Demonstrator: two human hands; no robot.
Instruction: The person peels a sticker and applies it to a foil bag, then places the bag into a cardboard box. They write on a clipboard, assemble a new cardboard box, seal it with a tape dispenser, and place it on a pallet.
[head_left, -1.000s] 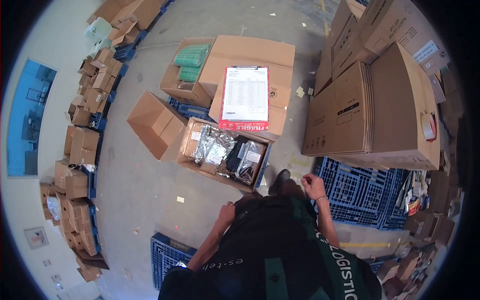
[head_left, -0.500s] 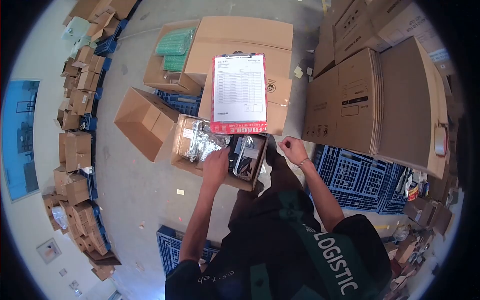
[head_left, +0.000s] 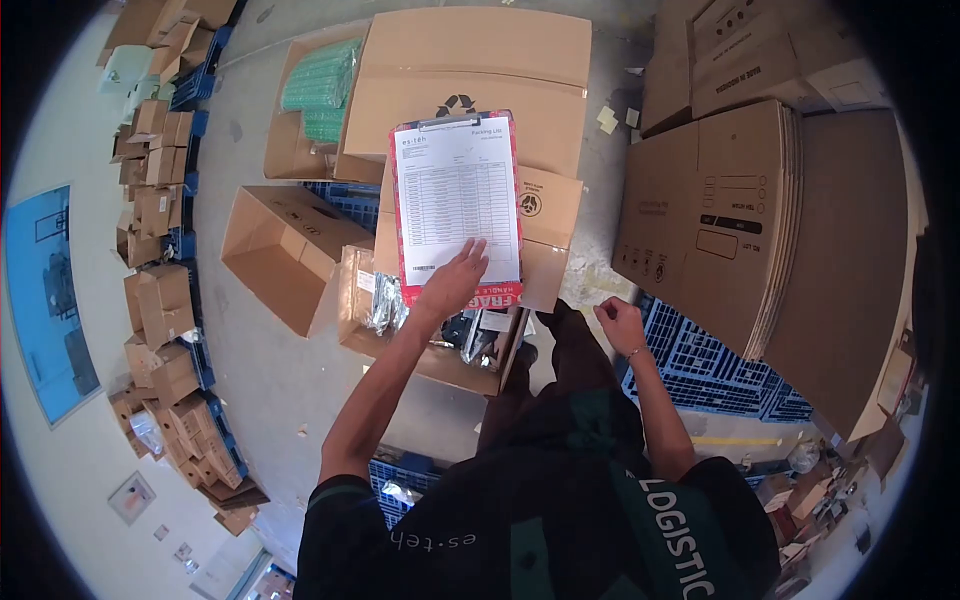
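Observation:
My left hand (head_left: 455,282) lies with fingers stretched out over the lower part of a printed packing list (head_left: 458,195). The sheet is clipped to a clipboard (head_left: 449,123) with a red edge, tilted slightly. Red "FRAGILE" material (head_left: 490,296) shows under its lower end. Just below is an open cardboard box (head_left: 420,365) holding silver packets (head_left: 383,303) and dark items, partly hidden by my left forearm and the clipboard. My right hand (head_left: 622,325) hangs apart at the right, beside my leg, its fingers curled together. What they hold, if anything, cannot be made out.
Behind the clipboard stands a large carton (head_left: 470,50). To its left, a box holds green bubble wrap (head_left: 320,85). An open carton (head_left: 270,265) sits on the floor at left. Flattened cartons (head_left: 700,220) lean at right above blue pallets (head_left: 690,350). Boxes line the left wall.
My left hand has moved from the open box up onto the packing list. The clipboard now sits lower and further left in view. My right hand stays at the right, fingers still curled.

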